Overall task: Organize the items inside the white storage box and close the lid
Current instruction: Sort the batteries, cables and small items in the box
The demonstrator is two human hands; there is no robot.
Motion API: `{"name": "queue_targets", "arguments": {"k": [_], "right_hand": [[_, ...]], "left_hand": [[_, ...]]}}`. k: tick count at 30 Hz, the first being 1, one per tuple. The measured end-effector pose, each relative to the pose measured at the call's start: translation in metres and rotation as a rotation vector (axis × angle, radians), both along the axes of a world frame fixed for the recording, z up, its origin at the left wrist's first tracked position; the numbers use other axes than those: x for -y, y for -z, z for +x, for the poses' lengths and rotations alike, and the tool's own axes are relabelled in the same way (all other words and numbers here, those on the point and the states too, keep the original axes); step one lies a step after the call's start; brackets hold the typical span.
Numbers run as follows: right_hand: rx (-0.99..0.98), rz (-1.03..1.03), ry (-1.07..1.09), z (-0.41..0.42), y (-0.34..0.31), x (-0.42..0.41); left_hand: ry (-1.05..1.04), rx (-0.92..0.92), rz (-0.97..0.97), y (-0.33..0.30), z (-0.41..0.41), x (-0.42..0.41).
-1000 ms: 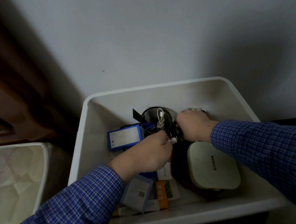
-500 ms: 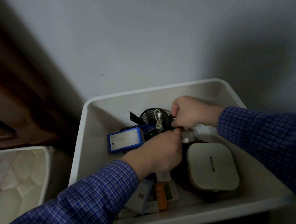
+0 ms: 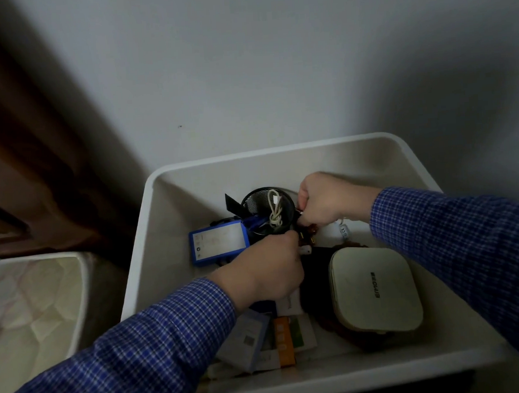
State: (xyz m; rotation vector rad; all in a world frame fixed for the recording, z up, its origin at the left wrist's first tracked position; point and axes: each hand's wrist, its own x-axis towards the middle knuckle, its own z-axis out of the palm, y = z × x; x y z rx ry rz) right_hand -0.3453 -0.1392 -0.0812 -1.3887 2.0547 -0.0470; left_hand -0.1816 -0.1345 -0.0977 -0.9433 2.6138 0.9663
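Pale grey wall [image 3: 274, 58] forms the background, with a dark brown curtain [image 3: 20, 135] at the left and a light quilted surface [image 3: 27, 301] below it. Against the wall stands the white storage box [image 3: 141, 264], open at the top, no lid in view. Both hands, in blue checked sleeves [image 3: 158, 348], reach into the box. Left hand [image 3: 269, 271]: fingers curled, pinching a small white plug [image 3: 306, 249]; the grip itself is partly hidden. Right hand [image 3: 322, 201]: fingers curled around small dark and reddish connectors [image 3: 307, 234] beside a black mesh cup [image 3: 268, 211]; what exactly is held cannot be told. A knotted white cable [image 3: 275, 213] lies in the cup, which stands at the far side of the box. Just left of the cup lies a blue-edged flat device [image 3: 218, 244]. A white rounded-square case [image 3: 376, 289] with printed lettering rests at the right, on a dark object. Small packets and cards [image 3: 285, 337], one with an orange strip, lie near the front wall, partly under the left forearm.
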Motion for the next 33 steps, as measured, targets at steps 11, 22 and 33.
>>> {"name": "queue_targets", "arguments": {"k": [11,22,33], "right_hand": [[0.529,0.011,0.066,-0.053,-0.042,-0.050],[0.742,-0.034,0.254,-0.021,-0.043,-0.069],[0.738,-0.149,0.142,-0.009,-0.053,-0.058]], "left_hand": [[-0.214,-0.409,0.119,-0.020,-0.002,-0.018],[-0.202,-0.418,0.110,-0.022,-0.003,-0.023],[-0.424,-0.473,0.244,-0.027,-0.005,-0.018]]}}
